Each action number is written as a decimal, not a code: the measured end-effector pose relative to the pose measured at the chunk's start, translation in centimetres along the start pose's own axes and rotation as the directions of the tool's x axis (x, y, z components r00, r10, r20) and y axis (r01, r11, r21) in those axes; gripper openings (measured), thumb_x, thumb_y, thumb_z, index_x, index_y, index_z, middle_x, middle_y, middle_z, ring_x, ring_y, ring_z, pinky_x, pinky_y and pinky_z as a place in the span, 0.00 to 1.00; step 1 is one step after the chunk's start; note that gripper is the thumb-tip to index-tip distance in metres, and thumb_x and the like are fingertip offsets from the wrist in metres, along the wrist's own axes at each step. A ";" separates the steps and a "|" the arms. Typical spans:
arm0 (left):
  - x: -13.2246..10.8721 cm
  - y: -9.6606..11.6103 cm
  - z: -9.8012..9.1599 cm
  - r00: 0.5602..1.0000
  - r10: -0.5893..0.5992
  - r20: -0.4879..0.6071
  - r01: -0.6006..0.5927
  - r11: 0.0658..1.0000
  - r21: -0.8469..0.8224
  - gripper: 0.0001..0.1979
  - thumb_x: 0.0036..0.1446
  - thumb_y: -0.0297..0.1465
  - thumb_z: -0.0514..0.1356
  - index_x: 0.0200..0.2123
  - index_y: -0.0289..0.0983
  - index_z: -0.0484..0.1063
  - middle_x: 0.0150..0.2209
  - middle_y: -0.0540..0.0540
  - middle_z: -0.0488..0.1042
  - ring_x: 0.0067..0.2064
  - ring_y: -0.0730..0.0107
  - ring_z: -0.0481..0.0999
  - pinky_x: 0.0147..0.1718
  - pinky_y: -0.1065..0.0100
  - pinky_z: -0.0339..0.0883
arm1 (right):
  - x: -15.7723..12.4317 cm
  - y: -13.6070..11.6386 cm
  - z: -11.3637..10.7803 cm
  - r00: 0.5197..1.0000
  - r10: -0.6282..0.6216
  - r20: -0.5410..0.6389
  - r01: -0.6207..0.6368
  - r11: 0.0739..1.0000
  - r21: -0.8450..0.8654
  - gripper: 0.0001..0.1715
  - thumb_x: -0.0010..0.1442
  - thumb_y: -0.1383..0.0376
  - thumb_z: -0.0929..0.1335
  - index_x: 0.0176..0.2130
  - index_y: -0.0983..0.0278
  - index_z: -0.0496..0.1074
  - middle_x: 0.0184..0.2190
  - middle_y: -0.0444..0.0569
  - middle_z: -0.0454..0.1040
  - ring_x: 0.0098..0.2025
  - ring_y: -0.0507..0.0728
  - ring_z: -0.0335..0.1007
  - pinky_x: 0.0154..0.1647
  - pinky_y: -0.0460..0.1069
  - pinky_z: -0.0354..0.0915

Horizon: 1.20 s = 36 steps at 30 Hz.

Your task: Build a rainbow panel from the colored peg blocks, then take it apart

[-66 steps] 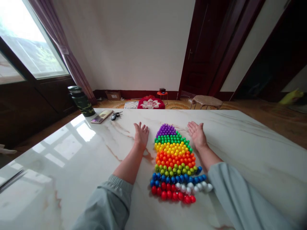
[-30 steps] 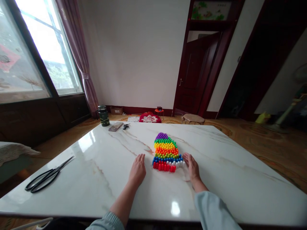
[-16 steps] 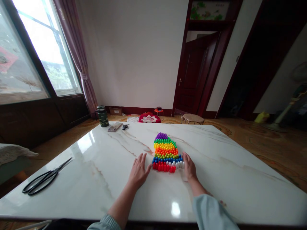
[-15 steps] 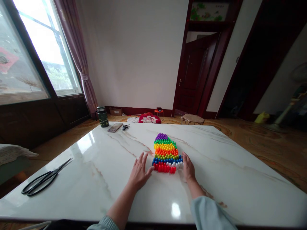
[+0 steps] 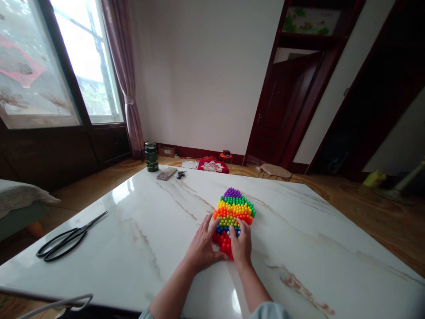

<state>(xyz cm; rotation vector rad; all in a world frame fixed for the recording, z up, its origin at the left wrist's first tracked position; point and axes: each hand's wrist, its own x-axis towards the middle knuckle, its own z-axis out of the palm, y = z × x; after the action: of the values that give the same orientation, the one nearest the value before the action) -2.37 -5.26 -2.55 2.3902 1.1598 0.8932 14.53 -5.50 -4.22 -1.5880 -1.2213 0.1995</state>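
Observation:
A rainbow-coloured piece of beadwork (image 5: pixel 235 208) lies on the white marbled table (image 5: pixel 149 274), its bands running from purple at the far end to red at the near end. My left hand (image 5: pixel 203 247) grips its near left side, fingers along the edge and thumb by the red beads. On the other side my right hand (image 5: pixel 242 246) holds the near end, with fingers over the blue, white and red rows. Between them the near part is squeezed narrower and bunched up. My hands hide parts of these lower rows.
Black-handled scissors (image 5: pixel 71 239) lie at the table's left. Toward the far left corner are a camouflage flask (image 5: pixel 152 157), a phone (image 5: pixel 166 173) and keys (image 5: pixel 181 174). A pale cable (image 5: pixel 66 302) crosses the near left edge. Stools stand beyond the table.
Both hands have closed in on the beadwork, the right one moving left over its near rows. The near end is now pressed together and narrower. The camera view has shifted slightly.

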 end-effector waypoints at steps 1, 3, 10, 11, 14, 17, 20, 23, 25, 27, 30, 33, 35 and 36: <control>0.0 0.1 -0.1 1.000 -0.013 -0.011 0.013 1.000 0.006 0.57 0.39 0.51 0.68 0.68 0.42 0.45 0.70 0.35 0.39 0.69 0.42 0.40 0.63 0.44 0.47 | -0.2 -0.5 0.5 1.000 -0.002 0.013 0.001 1.000 0.024 0.31 0.59 0.47 0.59 0.53 0.64 0.67 0.58 0.61 0.63 0.62 0.67 0.55 0.63 0.63 0.52; -0.1 0.4 -0.5 0.997 -0.052 -0.061 0.054 0.998 0.032 0.53 0.42 0.46 0.67 0.67 0.44 0.46 0.70 0.37 0.40 0.70 0.44 0.40 0.64 0.44 0.45 | -0.5 -1.7 1.7 0.998 -0.007 0.063 0.002 0.996 0.093 0.32 0.60 0.45 0.59 0.53 0.63 0.67 0.60 0.60 0.61 0.63 0.66 0.53 0.65 0.62 0.51; -0.6 -0.3 -1.1 0.880 -0.288 -0.376 0.361 0.922 0.139 0.38 0.47 0.38 0.65 0.62 0.44 0.60 0.69 0.40 0.48 0.70 0.48 0.42 0.63 0.44 0.44 | 1.5 -6.6 3.8 0.835 -0.253 0.489 0.049 0.919 0.391 0.30 0.64 0.47 0.60 0.55 0.60 0.70 0.58 0.52 0.68 0.62 0.61 0.60 0.64 0.60 0.56; -0.6 -0.5 -0.9 0.855 -0.316 -0.412 0.406 0.901 0.152 0.36 0.47 0.38 0.65 0.61 0.43 0.62 0.68 0.39 0.49 0.69 0.47 0.43 0.63 0.44 0.44 | 2.5 -6.4 3.3 0.806 -0.335 0.488 0.126 0.903 0.412 0.27 0.64 0.49 0.60 0.53 0.60 0.72 0.56 0.51 0.70 0.60 0.61 0.63 0.63 0.59 0.57; -0.3 -0.8 -0.5 0.795 -0.377 -0.475 0.502 0.848 0.167 0.31 0.48 0.37 0.64 0.57 0.43 0.67 0.67 0.39 0.52 0.69 0.47 0.44 0.63 0.44 0.43 | 7.3 -3.4 0.8 0.891 -0.417 0.178 0.348 0.880 0.322 0.25 0.65 0.51 0.58 0.43 0.60 0.77 0.51 0.53 0.74 0.56 0.60 0.66 0.62 0.60 0.57; 0.3 -0.7 -0.3 0.780 -0.388 -0.492 0.523 0.835 0.170 0.30 0.47 0.38 0.65 0.56 0.45 0.69 0.67 0.40 0.53 0.69 0.48 0.44 0.63 0.45 0.43 | 13.0 2.3 -1.5 0.974 -0.225 0.004 0.224 0.971 0.077 0.35 0.62 0.43 0.55 0.44 0.63 0.76 0.52 0.56 0.73 0.59 0.62 0.62 0.65 0.61 0.52; 0.7 -0.4 -0.4 0.773 -0.378 -0.510 0.524 0.834 0.175 0.31 0.46 0.40 0.66 0.56 0.44 0.69 0.67 0.39 0.54 0.69 0.47 0.44 0.63 0.44 0.43 | 16.4 7.0 -1.9 0.991 -0.006 0.131 0.008 1.000 -0.017 0.44 0.56 0.36 0.55 0.50 0.65 0.73 0.55 0.58 0.70 0.62 0.66 0.59 0.65 0.62 0.51; 0.9 -0.1 -0.7 0.766 -0.337 -0.548 0.505 0.842 0.189 0.33 0.44 0.43 0.67 0.56 0.44 0.70 0.66 0.39 0.54 0.69 0.44 0.44 0.64 0.43 0.41 | 16.0 8.2 -0.3 0.958 0.052 0.284 -0.063 0.998 0.031 0.48 0.55 0.35 0.56 0.57 0.65 0.67 0.59 0.57 0.67 0.63 0.64 0.59 0.65 0.59 0.52; 0.9 0.0 -0.8 0.770 -0.297 -0.565 0.480 0.853 0.206 0.35 0.41 0.43 0.69 0.55 0.45 0.70 0.66 0.41 0.54 0.69 0.43 0.45 0.64 0.42 0.39 | 14.5 7.1 1.4 0.948 0.004 0.318 -0.029 0.997 0.072 0.48 0.55 0.36 0.56 0.59 0.66 0.65 0.61 0.57 0.64 0.64 0.63 0.56 0.66 0.58 0.50; 0.9 0.0 -0.9 0.785 -0.263 -0.561 0.452 0.863 0.227 0.36 0.38 0.43 0.71 0.55 0.47 0.70 0.66 0.43 0.55 0.68 0.43 0.45 0.64 0.42 0.38 | 12.7 5.1 3.5 0.942 -0.051 0.331 0.023 0.996 0.089 0.46 0.57 0.37 0.57 0.59 0.66 0.65 0.62 0.56 0.63 0.64 0.63 0.56 0.66 0.59 0.49; 0.8 0.1 -1.0 0.801 -0.238 -0.549 0.429 0.868 0.250 0.37 0.37 0.42 0.71 0.54 0.48 0.70 0.66 0.44 0.56 0.69 0.42 0.44 0.64 0.41 0.36 | 10.2 2.0 6.7 0.937 -0.108 0.331 0.084 0.993 0.085 0.42 0.60 0.39 0.55 0.58 0.64 0.66 0.60 0.56 0.65 0.63 0.63 0.57 0.66 0.61 0.49; 0.6 0.1 -1.0 0.800 -0.227 -0.556 0.425 0.868 0.258 0.34 0.39 0.41 0.70 0.54 0.47 0.71 0.66 0.44 0.57 0.69 0.42 0.44 0.64 0.41 0.36 | 8.1 -0.8 9.6 0.934 -0.123 0.335 0.108 0.992 0.064 0.43 0.61 0.40 0.53 0.59 0.67 0.65 0.62 0.60 0.62 0.66 0.65 0.52 0.65 0.63 0.48; 0.5 0.0 -1.0 0.793 -0.233 -0.562 0.436 0.862 0.258 0.32 0.40 0.40 0.69 0.53 0.47 0.72 0.65 0.45 0.58 0.69 0.42 0.44 0.64 0.41 0.37 | 7.0 -2.4 11.2 0.919 -0.115 0.376 0.099 0.993 0.062 0.43 0.62 0.41 0.53 0.60 0.67 0.64 0.63 0.61 0.59 0.67 0.65 0.49 0.66 0.64 0.45; 0.5 0.0 -1.0 0.789 -0.241 -0.565 0.448 0.855 0.262 0.31 0.41 0.38 0.69 0.52 0.47 0.72 0.65 0.45 0.59 0.69 0.43 0.44 0.64 0.41 0.37 | 6.5 -3.2 11.8 0.905 -0.107 0.411 0.087 0.994 0.067 0.43 0.62 0.40 0.54 0.61 0.66 0.63 0.64 0.60 0.58 0.67 0.65 0.48 0.66 0.64 0.44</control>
<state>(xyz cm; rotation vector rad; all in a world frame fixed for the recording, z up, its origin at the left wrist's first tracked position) -2.82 -4.80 -1.65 2.1257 2.0876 1.3163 7.84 6.66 -3.72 -1.4814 -1.6063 0.5198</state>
